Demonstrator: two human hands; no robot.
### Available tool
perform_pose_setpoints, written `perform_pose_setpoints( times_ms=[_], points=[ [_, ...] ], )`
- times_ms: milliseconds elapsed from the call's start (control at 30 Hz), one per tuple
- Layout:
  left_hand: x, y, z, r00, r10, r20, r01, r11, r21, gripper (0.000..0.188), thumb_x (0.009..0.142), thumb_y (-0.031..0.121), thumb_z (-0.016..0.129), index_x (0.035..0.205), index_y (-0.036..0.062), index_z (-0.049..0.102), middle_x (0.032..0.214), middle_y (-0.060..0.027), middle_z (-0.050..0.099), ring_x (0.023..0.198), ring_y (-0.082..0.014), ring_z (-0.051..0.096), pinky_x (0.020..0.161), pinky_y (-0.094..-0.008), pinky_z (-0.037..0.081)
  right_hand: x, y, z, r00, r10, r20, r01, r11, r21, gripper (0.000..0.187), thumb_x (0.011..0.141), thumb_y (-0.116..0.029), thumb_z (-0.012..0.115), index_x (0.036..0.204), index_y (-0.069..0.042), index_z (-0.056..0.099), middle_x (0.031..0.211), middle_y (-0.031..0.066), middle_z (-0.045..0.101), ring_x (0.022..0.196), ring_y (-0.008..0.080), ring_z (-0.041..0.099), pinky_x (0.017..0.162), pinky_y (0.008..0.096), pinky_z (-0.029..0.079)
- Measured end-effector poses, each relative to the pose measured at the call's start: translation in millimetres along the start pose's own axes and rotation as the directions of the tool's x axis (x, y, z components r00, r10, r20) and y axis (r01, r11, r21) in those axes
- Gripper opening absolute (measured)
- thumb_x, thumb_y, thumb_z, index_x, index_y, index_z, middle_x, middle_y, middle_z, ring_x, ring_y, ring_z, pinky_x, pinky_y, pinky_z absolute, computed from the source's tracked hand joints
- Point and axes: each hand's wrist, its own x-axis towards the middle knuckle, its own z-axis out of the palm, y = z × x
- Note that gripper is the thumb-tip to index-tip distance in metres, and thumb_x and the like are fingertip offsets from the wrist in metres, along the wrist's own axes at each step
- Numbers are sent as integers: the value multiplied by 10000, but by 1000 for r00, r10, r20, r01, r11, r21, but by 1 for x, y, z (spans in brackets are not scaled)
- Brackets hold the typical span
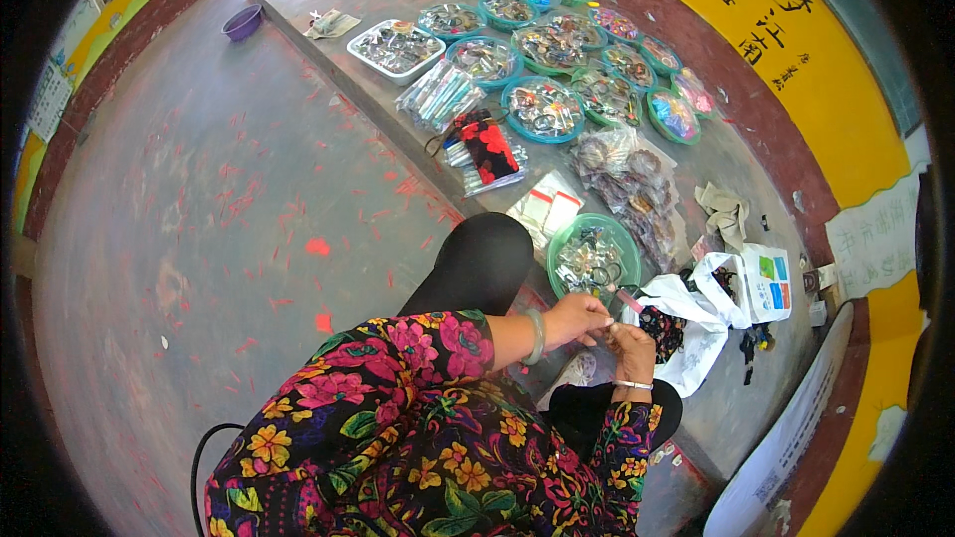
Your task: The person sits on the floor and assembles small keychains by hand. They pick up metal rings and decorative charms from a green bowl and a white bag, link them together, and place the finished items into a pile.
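My left hand point(579, 318), with a pale bangle at the wrist, meets my right hand point(634, 352), which has a silver bangle. The fingertips of both are pinched close together. Whatever lies between them is too small to make out. Just beyond the fingers a pinkish strip point(629, 301) shows, but I cannot tell whether it touches them. The green basket point(633, 251) of small wrapped pieces stands right past my hands. Beside my right hand sits an open white plastic bag point(686, 370) with dark small items inside.
Several round baskets of small packets, including a blue one point(510, 129), and a white tray point(354, 52) stand farther off. Clear bags point(637, 179), packets and a red-black floral pouch point(489, 147) lie nearer. A step edge point(398, 134) crosses the floor; a purple basin point(242, 24) sits far left.
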Motion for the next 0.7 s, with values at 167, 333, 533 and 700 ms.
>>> perform_pose_setpoints(
  times_ms=[167,333,533,700],
  points=[
    [2,-2,-1,1000,-9,6,10,1000,-3,151,842,127,550,921,-1,563,854,-69,596,748,-133,583,594,-240,497,-1,1,3,999,-24,-44,23,1000,-20,72,742,-57,638,754,14,631,648,42,598,544,97,520,526,209,400],
    [-1,4,-6,1000,-27,16,28,998,-59,130,848,122,541,915,12,553,837,-64,596,734,-129,583,619,-232,492,-4,-9,17,997,-63,-45,60,996,-65,107,727,-56,651,641,-28,595,591,-5,540,520,66,456,510,193,336],
    [-2,6,-5,999,-35,40,36,999,-17,149,845,152,547,952,48,540,898,-36,582,788,-115,561,654,-244,471,-2,-2,7,997,-76,-15,76,997,11,80,707,-35,677,671,-6,611,625,-13,573,545,45,471,513,181,354],
    [-5,10,1,1000,1,17,-1,1000,-26,144,840,142,542,960,63,543,981,-32,565,814,-105,543,677,-251,465,-1,1,5,994,-100,-33,99,994,-37,139,706,-33,675,616,-40,570,589,-48,531,515,25,424,485,168,326]
  ],
)
